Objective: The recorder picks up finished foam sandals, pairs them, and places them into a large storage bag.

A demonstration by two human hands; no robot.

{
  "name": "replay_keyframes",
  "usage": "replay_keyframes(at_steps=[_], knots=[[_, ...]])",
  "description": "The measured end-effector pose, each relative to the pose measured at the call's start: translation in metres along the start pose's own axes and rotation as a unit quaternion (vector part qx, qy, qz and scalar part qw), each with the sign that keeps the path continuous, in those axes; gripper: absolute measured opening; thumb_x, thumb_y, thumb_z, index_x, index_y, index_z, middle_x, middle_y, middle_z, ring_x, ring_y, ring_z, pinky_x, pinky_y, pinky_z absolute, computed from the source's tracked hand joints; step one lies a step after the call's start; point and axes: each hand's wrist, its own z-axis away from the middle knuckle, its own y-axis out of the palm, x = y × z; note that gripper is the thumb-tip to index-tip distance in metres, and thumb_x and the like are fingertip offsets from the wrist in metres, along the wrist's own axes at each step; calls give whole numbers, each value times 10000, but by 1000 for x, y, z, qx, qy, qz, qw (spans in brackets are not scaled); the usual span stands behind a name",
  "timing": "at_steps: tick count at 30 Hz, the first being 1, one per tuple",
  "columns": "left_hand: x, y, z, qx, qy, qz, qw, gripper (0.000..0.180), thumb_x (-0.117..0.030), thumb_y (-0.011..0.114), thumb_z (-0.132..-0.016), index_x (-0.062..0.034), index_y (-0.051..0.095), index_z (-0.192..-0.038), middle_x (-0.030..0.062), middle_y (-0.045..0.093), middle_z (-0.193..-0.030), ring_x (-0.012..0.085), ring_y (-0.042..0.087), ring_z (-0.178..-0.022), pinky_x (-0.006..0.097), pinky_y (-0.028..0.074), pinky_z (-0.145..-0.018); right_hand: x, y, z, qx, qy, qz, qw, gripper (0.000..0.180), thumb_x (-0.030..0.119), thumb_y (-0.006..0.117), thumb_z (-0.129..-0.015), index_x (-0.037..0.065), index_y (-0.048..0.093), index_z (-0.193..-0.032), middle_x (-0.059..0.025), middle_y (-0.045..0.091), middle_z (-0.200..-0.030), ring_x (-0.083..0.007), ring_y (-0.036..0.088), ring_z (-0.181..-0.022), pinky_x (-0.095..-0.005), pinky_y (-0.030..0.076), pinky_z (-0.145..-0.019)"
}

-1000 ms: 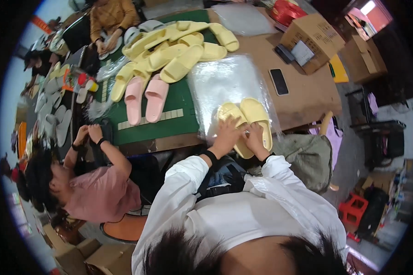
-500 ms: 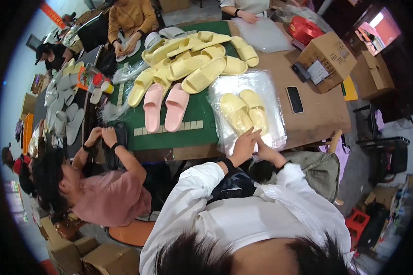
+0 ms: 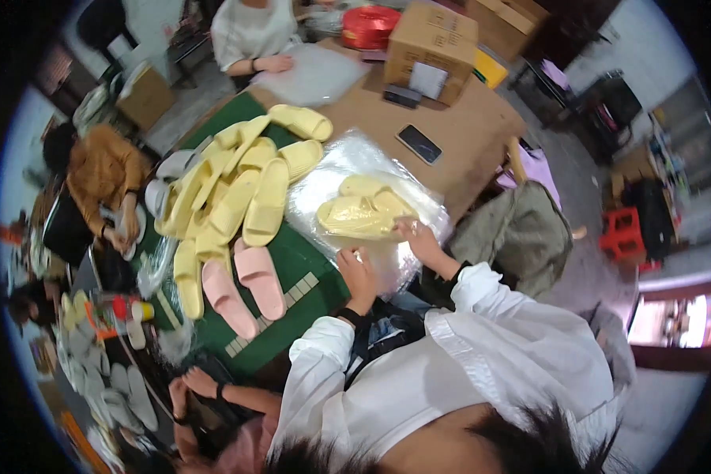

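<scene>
Brown table (image 3: 482, 130): spreads past the far and right sides of the clear bag stack (image 3: 306, 207).
Slipper heap (image 3: 265, 207): bounds the stack's left.
Yellow pair (image 3: 355, 215): atop the stack, apparently under film, long axis roughly left-right.
Right hand (image 3: 425, 245): nearer, at the pair's right end; fingers bent, pinch unclear.
Left hand (image 3: 359, 278): stack's near edge, fingers curled, grip unclear.
Phone (image 3: 419, 144): just beyond the stack.

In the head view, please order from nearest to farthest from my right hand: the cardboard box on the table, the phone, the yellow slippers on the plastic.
From your right hand:
1. Yellow slippers, just left of it.
2. Phone, beyond it on the table.
3. Cardboard box, farther back.
</scene>
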Motion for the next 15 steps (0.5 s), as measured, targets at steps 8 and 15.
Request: replay_keyframes(at_steps=[8, 15], knots=[[48, 24, 27, 290, 142, -271, 907, 363, -184, 541, -723, -103, 598, -1072, 140, 506, -1056, 335, 466, -969, 447, 368, -843, 37, -96, -22, -272, -30, -81, 958, 199, 194, 488, -903, 25, 586, -866, -7, 550, -816, -100, 482, -791, -255, 392, -746], [0, 34, 21, 295, 140, -326, 887, 269, -188, 546, -732, -54, 600, -960, 153, 521, -987, 328, 484, -919, 463, 384, -790, 88, -183, 12, -362, -21, -112, 925, 255, 228, 483, -921, 9, 601, -868, -9, 585, -821, -90, 509, -798, -241, 396, -757]])
